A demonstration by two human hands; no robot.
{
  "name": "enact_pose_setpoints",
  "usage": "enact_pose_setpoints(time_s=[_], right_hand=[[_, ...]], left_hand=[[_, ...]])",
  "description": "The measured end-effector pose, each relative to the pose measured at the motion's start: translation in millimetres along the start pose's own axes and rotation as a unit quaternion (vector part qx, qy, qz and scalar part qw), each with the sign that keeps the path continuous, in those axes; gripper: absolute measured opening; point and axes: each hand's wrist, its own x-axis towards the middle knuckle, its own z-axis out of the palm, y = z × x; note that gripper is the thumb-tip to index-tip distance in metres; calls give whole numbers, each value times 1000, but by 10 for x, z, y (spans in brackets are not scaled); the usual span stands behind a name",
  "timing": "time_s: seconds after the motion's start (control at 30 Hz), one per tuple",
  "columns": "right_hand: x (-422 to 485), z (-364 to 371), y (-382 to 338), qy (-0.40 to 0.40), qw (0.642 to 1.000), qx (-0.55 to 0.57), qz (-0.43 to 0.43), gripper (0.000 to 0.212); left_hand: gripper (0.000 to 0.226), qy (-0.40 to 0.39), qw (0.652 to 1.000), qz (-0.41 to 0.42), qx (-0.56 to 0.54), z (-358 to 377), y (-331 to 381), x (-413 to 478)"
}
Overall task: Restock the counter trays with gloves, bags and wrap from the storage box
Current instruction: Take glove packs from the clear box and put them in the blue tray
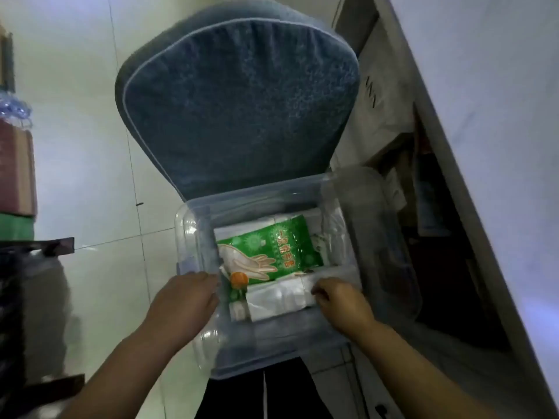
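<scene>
Reading labels first: the green glove pack carries a printed drawing of a gloved hand, an orange disc at its near-left corner and a column of red-on-yellow characters, too blurred for you to read. Dark strokes on the pale paper bag at far right are not legible either.

The glove pack lies flat in the clear storage box, on top of white packets. One white packet lies along the box's near wall, partly over the near edge of the glove pack.

Your left hand is on the near-left rim of the box, fingers bent over the edge and gripping it. Your right hand is inside the box, fingers curled onto the right end of the white packet.

The box sits at the near edge of a blue padded chair seat with pale piping. Black trousers show just under the near wall.

The floor is pale glossy tile with thin grout lines. A white slanted panel fills the right side, with a dark cluttered recess beside it. At the left edge there is a maroon block over a green one. The light is dim and bluish.
</scene>
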Motion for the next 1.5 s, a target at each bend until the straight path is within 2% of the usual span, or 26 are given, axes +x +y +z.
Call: enact_pose_setpoints(time_s=[0.13,0.27,0.37,0.5,0.63,0.7,0.8,0.87,0.93,1.0,1.03,1.1,1.2,1.23,1.3,1.37,1.43,1.5], right_hand=[[481,304,-2,10,992,108,61,27],[1006,507,-2,90,972,198,87,49],[1300,628,17,142,942,277,125,58],[1476,768,30,115,890,385,213,67],[1319,815,-75,118,879,416,203,34],[1181,790,-142,115,884,417,179,19],[915,657,-231,120,866,468,128,22],[690,548,-271,101,852,505,94,24],[456,439,-282,71,847,524,61,20],[268,344,-248,57,850,522,34,28],[196,303,-220,52,853,518,26,31],[97,237,-157,50,858,510,15,34],[42,173,-82,69,859,506,22,27],[50,163,-48,93,859,503,33,26],[103,148,45,150,853,496,64,26],[175,128,162,183,838,504,101,27],[263,134,264,188,835,500,132,23],[380,184,344,178,854,465,152,20]], left_hand=[[15,32,998,45,31,113,-194,375],[14,84,990,66,95,239,-257,598],[11,135,977,90,141,356,-251,667],[12,189,964,101,156,478,-269,698],[14,249,957,83,127,476,-280,702],[14,253,957,78,115,468,-266,689],[11,252,960,74,94,457,-231,689],[16,229,969,66,64,454,-187,717],[50,170,984,55,11,482,-92,755],[85,111,989,90,-36,483,25,797],[93,89,987,116,-63,486,97,816],[88,40,982,145,-114,500,250,864],[42,-25,985,107,-131,484,386,894],[31,-13,989,88,-121,468,395,877],[25,40,993,47,-102,395,328,814],[26,138,985,1,-100,279,176,752],[32,221,970,-51,-88,152,-16,726],[37,260,960,-74,-74,75,-188,759]])
